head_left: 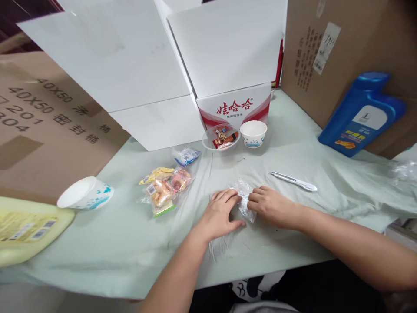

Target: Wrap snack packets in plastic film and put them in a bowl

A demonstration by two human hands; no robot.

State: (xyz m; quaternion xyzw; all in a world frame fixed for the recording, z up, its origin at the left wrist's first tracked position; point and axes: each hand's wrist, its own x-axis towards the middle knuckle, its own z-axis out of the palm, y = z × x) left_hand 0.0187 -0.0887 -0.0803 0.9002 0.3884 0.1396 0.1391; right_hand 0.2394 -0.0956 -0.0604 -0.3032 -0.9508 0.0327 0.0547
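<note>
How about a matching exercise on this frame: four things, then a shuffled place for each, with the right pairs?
1. Wrapper
2. Cutter
3. Blue bottle
4. Clear bowl

A. Holding packets, beside a paper cup
B. Between left hand and right hand
C. In front of a brown box
D. Lying just beyond the right hand

Pairs: 1-B, 2-D, 3-C, 4-A

Bright, soft light — glints on the clear wrapper (pixel 245 203) — outer edges stretched, blurry

1 head-level view, facing forward and down, close over the cloth-covered table (pixel 130 252)
</note>
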